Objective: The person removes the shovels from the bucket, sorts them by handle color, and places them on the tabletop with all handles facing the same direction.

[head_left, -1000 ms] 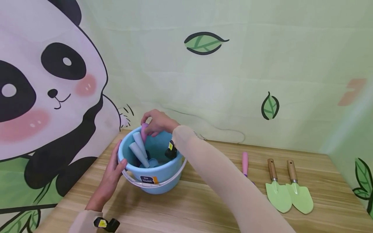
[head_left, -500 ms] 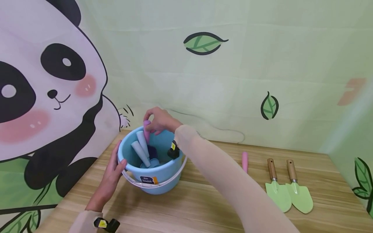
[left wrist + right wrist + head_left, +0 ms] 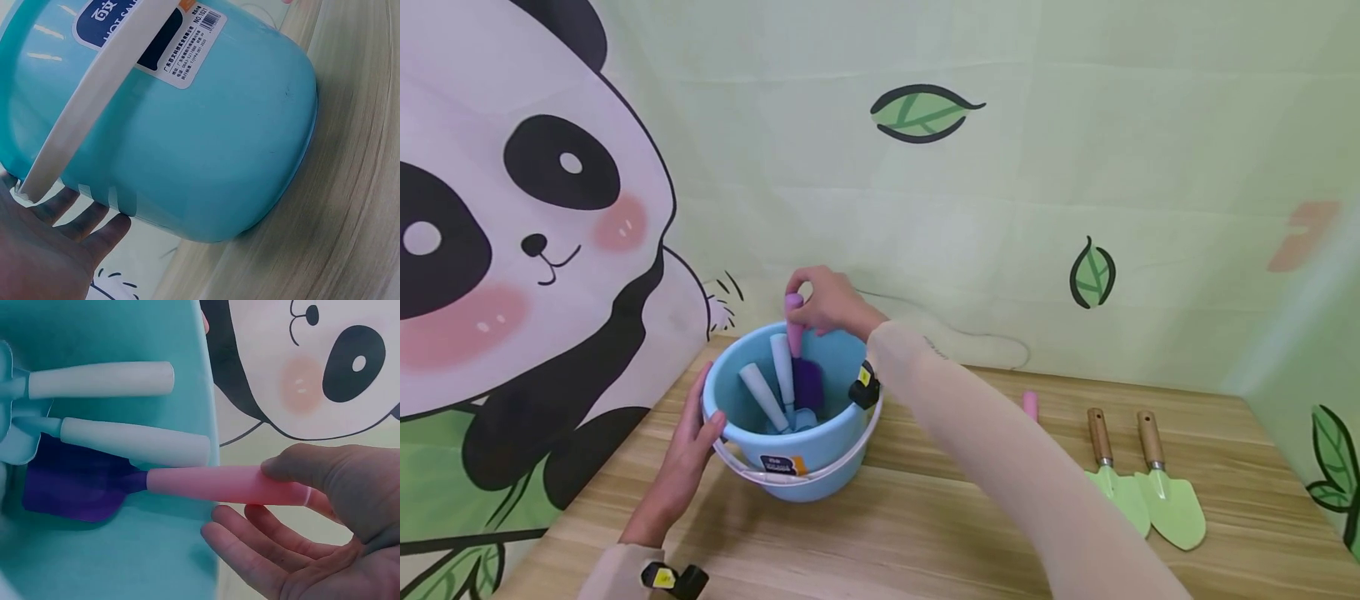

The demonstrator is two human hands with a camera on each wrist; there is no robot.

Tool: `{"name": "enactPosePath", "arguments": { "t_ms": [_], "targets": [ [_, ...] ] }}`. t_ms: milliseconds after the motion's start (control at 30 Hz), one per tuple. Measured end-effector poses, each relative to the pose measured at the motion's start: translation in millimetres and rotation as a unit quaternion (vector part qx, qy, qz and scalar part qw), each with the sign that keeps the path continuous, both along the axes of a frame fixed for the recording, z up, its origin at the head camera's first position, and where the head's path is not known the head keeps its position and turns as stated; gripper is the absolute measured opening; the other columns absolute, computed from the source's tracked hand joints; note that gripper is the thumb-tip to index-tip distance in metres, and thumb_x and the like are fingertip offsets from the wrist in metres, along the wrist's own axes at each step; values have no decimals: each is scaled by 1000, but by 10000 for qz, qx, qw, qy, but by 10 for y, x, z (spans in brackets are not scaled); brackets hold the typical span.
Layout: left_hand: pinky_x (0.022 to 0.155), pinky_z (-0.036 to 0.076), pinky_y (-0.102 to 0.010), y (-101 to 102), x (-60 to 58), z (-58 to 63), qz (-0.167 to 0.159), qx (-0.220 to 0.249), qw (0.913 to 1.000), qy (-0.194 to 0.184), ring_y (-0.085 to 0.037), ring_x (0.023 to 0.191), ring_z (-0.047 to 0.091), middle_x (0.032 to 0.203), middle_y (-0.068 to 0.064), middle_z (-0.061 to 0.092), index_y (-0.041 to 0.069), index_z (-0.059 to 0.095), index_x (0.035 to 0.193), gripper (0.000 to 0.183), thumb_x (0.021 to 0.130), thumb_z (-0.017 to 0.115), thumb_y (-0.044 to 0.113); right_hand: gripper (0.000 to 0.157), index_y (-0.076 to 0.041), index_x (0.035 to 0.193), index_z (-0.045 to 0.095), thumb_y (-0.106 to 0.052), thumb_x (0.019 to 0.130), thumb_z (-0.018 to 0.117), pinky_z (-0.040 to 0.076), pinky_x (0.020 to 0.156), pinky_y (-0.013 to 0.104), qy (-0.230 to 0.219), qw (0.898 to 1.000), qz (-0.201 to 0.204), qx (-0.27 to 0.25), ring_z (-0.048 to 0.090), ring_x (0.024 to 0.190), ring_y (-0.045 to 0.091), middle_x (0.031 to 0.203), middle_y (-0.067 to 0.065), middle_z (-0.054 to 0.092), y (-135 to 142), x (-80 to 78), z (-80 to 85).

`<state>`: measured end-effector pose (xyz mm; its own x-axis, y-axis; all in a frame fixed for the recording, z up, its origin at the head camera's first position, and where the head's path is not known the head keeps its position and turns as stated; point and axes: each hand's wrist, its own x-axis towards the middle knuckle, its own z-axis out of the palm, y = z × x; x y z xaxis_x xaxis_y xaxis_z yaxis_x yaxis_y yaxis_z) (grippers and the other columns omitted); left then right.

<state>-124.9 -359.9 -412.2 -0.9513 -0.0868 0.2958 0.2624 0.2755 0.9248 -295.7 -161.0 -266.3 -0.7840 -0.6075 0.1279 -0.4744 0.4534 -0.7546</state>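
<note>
My right hand (image 3: 835,302) pinches the pink handle of a small shovel (image 3: 206,485) near its end. The shovel's purple blade (image 3: 808,385) is down inside a light blue bucket (image 3: 820,479), along the inner wall. Two more small shovels with pale blue handles lean inside, one handle (image 3: 103,379) left of the other handle (image 3: 137,440). My left hand (image 3: 677,450) rests against the bucket's left side, with straight fingers (image 3: 112,234) on the wall and the thumb near the rim. The bucket's white carry handle (image 3: 94,94) hangs down across its front.
To the right on the wooden table (image 3: 925,542), two green-bladed trowels (image 3: 1176,508) with wooden handles lie side by side. A pink handle (image 3: 1031,405) shows behind my right forearm. A printed panda backdrop (image 3: 587,292) stands at the left and back.
My right hand has moved right and slightly up with the pink-handled shovel, so more of its purple blade shows. The nearer pale blue handle shifted right too. My left hand stays put.
</note>
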Motion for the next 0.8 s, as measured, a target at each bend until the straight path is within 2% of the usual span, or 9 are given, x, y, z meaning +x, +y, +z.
{"name": "enactPosePath", "arguments": {
  "t_ms": [200, 433, 800],
  "targets": [
    [108, 30, -71, 3, -7, -5, 2, -13, 10000, 25, -45, 149, 24, 169, -7, 15, 38, 8, 165, 65, 108, 38, 34, 14, -15, 107, 64, -13, 95, 72, 57, 66, 30, 458, 9988, -174, -18, 67, 73, 22, 88, 6, 68, 89, -24, 31],
    [108, 30, -72, 9, 3, -5, 11, -23, 10000, 59, -45, 148, 25, 169, -7, 16, 37, 8, 165, 65, 108, 38, 33, 19, -14, 112, 63, -13, 95, 72, 57, 73, 28, 646, 9972, -353, -145, 66, 88, 20, 100, 5, 69, 157, 15, 50],
    [108, 31, -71, 3, -10, -17, 39, -53, 10000, 25, -45, 148, 25, 169, -7, 15, 39, 7, 164, 64, 108, 37, 33, 20, -9, 116, 63, -14, 98, 68, 56, 76, 27, 989, 9926, -702, 51, 64, 88, 21, 93, 3, 70, 169, 117, 115]
  ]
}}
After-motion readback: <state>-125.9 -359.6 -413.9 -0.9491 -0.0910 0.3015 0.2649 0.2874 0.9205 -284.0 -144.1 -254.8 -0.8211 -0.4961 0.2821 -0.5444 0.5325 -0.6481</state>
